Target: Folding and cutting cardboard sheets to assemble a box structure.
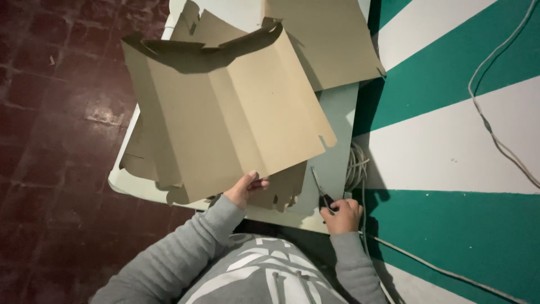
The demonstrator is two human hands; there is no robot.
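Brown folded cardboard sheet (225, 112) is pinched at its near edge by the left hand (246, 188). Right hand (343, 215) is closed around black-handled scissors (322, 191) on the white surface (337, 112). Hold the sheet steady.

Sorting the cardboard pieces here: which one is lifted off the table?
The big creased cardboard sheet pinched by the left hand; the other pieces lie flat on the table.

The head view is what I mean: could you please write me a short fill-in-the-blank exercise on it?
1. The left hand holds up a creased sheet of brown ____.
2. The right hand grips a pair of ____.
3. The person's sleeves are ____ in colour.

Missing words: cardboard; scissors; grey
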